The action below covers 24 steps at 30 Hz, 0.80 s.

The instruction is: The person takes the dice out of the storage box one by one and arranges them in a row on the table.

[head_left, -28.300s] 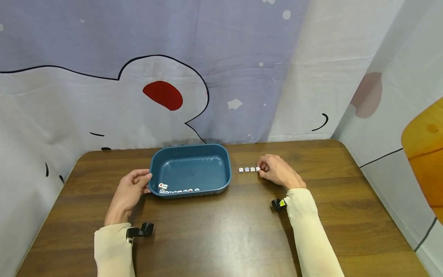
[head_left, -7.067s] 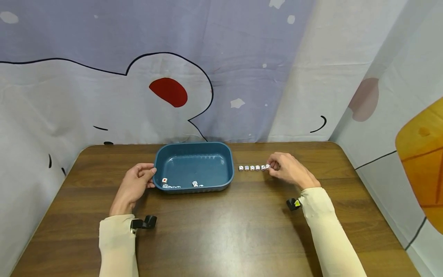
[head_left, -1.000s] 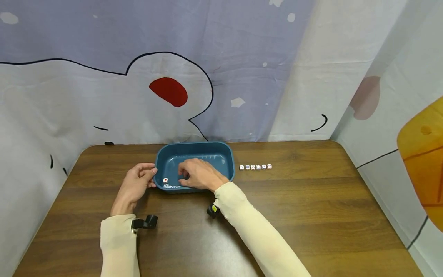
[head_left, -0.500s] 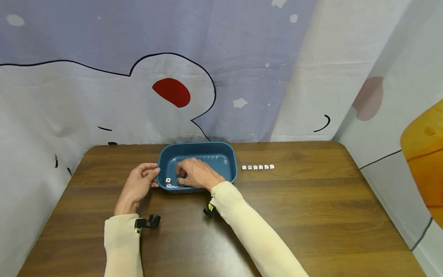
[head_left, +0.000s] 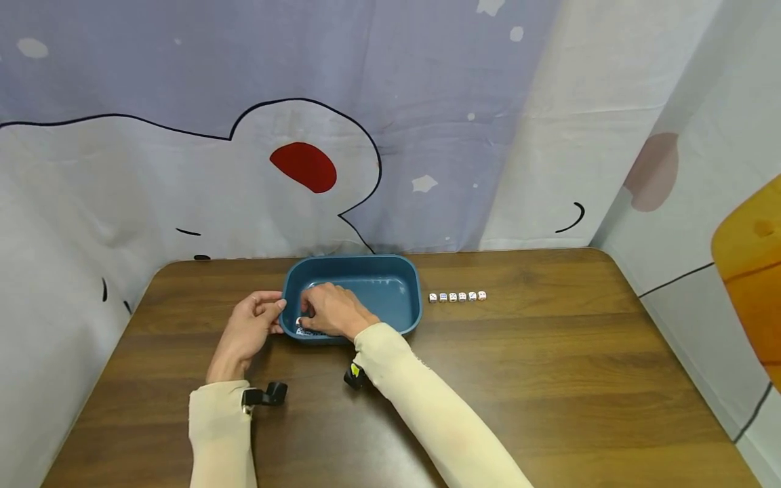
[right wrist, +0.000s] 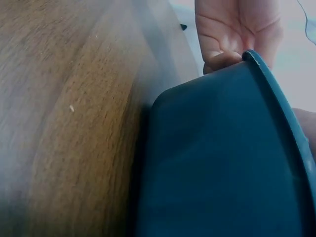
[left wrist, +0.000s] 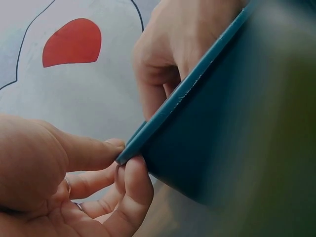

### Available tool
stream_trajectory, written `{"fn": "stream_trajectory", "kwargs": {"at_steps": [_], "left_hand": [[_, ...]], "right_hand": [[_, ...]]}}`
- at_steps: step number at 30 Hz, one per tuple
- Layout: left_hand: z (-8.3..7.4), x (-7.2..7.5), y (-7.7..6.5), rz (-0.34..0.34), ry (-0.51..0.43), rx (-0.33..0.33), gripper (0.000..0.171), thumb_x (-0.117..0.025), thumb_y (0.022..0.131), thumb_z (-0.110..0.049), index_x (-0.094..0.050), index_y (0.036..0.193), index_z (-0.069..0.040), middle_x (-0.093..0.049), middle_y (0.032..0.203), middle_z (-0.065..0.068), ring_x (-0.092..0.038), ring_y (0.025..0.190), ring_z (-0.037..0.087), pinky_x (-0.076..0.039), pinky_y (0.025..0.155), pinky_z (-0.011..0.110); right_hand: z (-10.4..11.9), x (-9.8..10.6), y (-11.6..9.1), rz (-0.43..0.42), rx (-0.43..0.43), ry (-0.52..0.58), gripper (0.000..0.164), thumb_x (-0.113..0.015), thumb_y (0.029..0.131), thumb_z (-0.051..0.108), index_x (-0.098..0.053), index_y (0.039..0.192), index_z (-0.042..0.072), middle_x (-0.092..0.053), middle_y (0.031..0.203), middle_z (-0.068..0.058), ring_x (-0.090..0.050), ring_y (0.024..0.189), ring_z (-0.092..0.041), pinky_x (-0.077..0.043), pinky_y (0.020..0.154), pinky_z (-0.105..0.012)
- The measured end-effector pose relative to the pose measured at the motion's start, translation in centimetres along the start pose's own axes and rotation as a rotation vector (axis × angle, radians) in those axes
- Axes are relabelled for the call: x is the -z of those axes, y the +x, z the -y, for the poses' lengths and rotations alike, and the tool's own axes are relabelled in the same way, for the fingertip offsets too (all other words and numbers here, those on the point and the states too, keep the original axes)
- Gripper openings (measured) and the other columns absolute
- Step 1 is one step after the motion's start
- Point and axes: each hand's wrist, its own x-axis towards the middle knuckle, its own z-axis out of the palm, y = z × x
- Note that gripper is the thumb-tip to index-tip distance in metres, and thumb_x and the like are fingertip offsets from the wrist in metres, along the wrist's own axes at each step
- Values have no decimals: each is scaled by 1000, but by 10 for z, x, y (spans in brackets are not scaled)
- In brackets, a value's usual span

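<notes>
A blue rectangular plastic bin (head_left: 390,308) stands toward the back of the table. My left hand (head_left: 247,332) pinches the rim at its left end; in the left wrist view the thumb lies over the rim (left wrist: 185,88) and fingers curl beneath. Inside the bin, my right hand (head_left: 335,312) reaches down to the near left corner with thumb and fingers bent. White dice (head_left: 300,332) lie in that corner, partly covered by the right fingers. Whether those fingers grip a die, I cannot tell. Right of the bin, several white dice (head_left: 453,297) form a straight row.
The brown wooden table (head_left: 549,379) extends to both sides and toward me. A patterned curtain (head_left: 427,122) hangs right behind its back edge, and another cloth side (head_left: 683,237) stands along the right. Each sleeve carries a small black camera mount (head_left: 268,394).
Since the oldest frame the row of dice has grown longer to the right, with fewer dice in the bin. Over the last second my right hand moved left inside the bin, reaching the corner dice.
</notes>
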Motion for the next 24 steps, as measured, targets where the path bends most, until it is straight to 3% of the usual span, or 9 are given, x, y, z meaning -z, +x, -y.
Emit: {"fn": "stream_trajectory", "kwargs": {"at_steps": [16,24], "left_hand": [[-2,0,0,13,-10,-7,39,-50,101,-19,-45,133,4,-62,98,9,-59,74,7,-57,69,28],[-2,2,-2,17,5,5,40,-49,101,-20,-44,134,3,-61,102,12,-59,78,10,-58,71,29]], "right_hand": [[2,-4,10,85,0,-49,12,-68,89,35,-64,88,24,-59,76,11,-56,65,-5,-46,56,-21],[4,-8,12,72,2,-102,11,-69,88,32,-60,85,25,-59,79,12,-56,66,-5,-46,56,-22]]}}
